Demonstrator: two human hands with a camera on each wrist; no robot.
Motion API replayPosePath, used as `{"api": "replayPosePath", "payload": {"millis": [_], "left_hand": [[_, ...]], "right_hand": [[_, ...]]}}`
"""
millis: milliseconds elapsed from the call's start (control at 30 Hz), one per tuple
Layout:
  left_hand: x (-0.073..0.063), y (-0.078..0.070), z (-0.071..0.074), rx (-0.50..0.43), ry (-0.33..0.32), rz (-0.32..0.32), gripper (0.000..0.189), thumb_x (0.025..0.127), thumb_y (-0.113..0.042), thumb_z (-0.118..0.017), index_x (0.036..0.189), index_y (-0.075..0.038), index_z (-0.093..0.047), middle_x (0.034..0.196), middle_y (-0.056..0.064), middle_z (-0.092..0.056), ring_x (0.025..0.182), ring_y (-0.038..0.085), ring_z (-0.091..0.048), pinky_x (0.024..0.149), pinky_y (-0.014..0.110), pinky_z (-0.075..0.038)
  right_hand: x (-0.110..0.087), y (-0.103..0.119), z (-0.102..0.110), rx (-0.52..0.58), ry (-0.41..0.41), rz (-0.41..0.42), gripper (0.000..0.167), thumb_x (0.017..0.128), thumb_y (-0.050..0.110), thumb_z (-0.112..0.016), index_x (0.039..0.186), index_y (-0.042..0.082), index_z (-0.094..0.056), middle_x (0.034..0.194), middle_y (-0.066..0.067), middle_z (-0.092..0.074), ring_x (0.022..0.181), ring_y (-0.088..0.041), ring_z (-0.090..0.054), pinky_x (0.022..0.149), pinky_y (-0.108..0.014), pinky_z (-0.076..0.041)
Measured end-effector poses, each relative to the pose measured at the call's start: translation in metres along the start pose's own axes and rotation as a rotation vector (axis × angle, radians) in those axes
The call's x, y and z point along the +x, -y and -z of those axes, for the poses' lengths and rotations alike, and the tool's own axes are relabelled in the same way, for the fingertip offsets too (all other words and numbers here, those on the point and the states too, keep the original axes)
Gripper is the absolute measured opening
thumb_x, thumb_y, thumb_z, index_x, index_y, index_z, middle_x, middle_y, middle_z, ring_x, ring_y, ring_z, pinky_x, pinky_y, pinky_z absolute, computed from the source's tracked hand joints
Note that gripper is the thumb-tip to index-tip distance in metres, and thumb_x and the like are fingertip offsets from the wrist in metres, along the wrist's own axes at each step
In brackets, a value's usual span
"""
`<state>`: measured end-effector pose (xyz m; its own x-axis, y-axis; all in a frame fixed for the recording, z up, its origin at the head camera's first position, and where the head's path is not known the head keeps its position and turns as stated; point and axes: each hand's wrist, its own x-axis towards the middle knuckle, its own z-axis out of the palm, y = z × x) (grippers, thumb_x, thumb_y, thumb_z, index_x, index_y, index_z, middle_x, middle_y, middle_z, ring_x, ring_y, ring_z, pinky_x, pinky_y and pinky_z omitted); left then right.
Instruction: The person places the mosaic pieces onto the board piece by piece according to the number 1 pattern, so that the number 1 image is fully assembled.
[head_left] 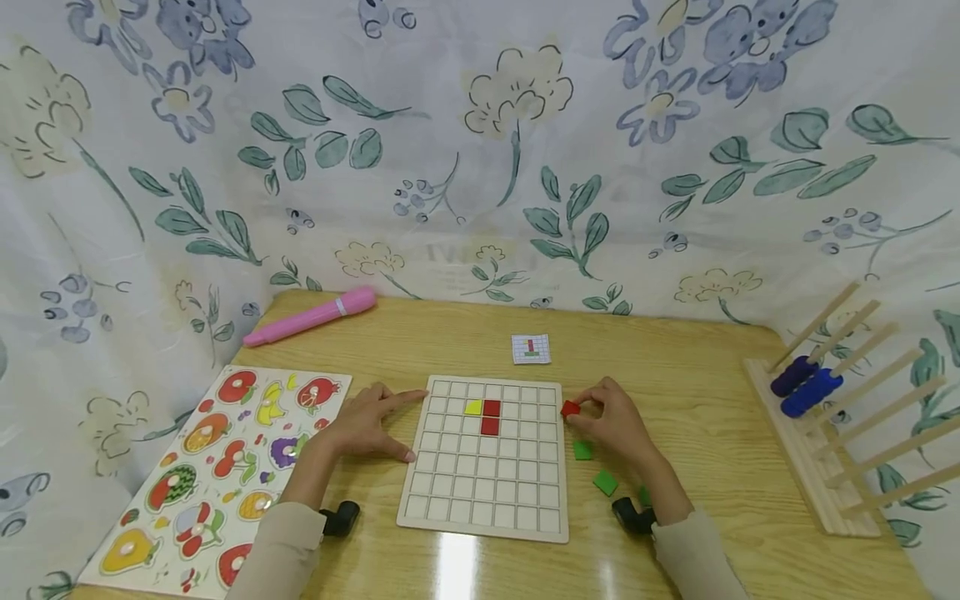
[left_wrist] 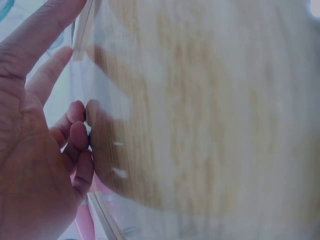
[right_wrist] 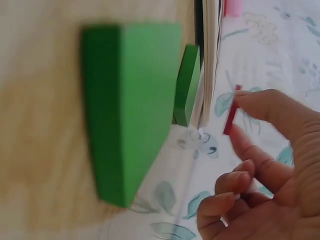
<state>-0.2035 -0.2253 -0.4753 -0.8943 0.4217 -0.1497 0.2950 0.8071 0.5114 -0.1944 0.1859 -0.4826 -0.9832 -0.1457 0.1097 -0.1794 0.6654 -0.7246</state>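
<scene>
A pale wooden grid board [head_left: 450, 463] lies in the middle of the table in the head view. One yellow tile [head_left: 473, 407] and two red tiles [head_left: 490, 426] sit in its upper cells. My left hand [head_left: 367, 423] rests at the board's left edge, index finger and thumb stretched apart against it; in the left wrist view its other fingertips [left_wrist: 77, 132] bend down to the tabletop. Between thumb and index finger, my right hand [head_left: 617, 423] pinches a red square tile [right_wrist: 232, 111], just off the board's right edge. Green tiles [head_left: 605, 482] lie below that hand.
A small printed grid card [head_left: 531, 349] lies behind the board. On the left are a fruit puzzle board [head_left: 213, 454] and a pink marker-shaped stick [head_left: 311, 317]. A wooden peg rack [head_left: 813, 450] with dark blue pieces stands at the right. Floral cloth [head_left: 465, 150] hangs behind the table.
</scene>
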Motion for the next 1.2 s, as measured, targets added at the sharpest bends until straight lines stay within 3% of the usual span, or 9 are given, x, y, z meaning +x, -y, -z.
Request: {"api": "replayPosePath", "payload": {"millis": [233,367,667,1200], "left_hand": [[0.001,-0.001,0.001,-0.002,0.024,0.033,0.1,0.06,-0.059,-0.087,0.148,-0.037,-0.046,0.099,0.003,-0.041,0.087,0.019,-0.035,0.075,0.036,-0.026],[0.002,0.001,0.0,0.006,0.024,0.032,0.099,0.06,-0.059,-0.087,0.148,-0.037,-0.046,0.099,0.003,-0.04,0.087,0.019,-0.035,0.076,0.036,-0.025],[0.002,0.0,0.0,0.01,0.023,0.032,0.1,0.06,-0.06,-0.087,0.148,-0.038,-0.045,0.098,0.002,-0.04,0.086,0.019,-0.034,0.076,0.036,-0.024],[0.001,-0.001,0.002,0.018,0.013,0.017,0.099,0.061,-0.059,-0.087,0.148,-0.037,-0.046,0.096,0.002,-0.041,0.085,0.018,-0.035,0.075,0.036,-0.024]], "right_hand": [[-0.008,0.017,-0.005,0.158,0.039,-0.008,0.019,0.079,0.01,-0.083,0.095,0.003,-0.074,0.083,-0.006,-0.039,0.075,-0.018,-0.036,0.067,-0.026,-0.031],[-0.011,0.025,-0.01,0.169,0.058,0.012,0.018,0.078,0.007,-0.082,0.094,0.004,-0.073,0.081,-0.005,-0.037,0.073,-0.016,-0.036,0.065,-0.026,-0.031],[-0.009,0.039,-0.02,0.148,0.08,0.146,0.02,0.077,0.009,-0.084,0.094,0.005,-0.074,0.079,-0.004,-0.04,0.068,-0.011,-0.036,0.061,-0.023,-0.032],[-0.01,0.076,-0.042,0.184,0.187,0.154,0.016,0.078,0.011,-0.082,0.092,0.01,-0.073,0.085,-0.013,-0.047,0.074,-0.016,-0.04,0.063,-0.024,-0.034]]}}
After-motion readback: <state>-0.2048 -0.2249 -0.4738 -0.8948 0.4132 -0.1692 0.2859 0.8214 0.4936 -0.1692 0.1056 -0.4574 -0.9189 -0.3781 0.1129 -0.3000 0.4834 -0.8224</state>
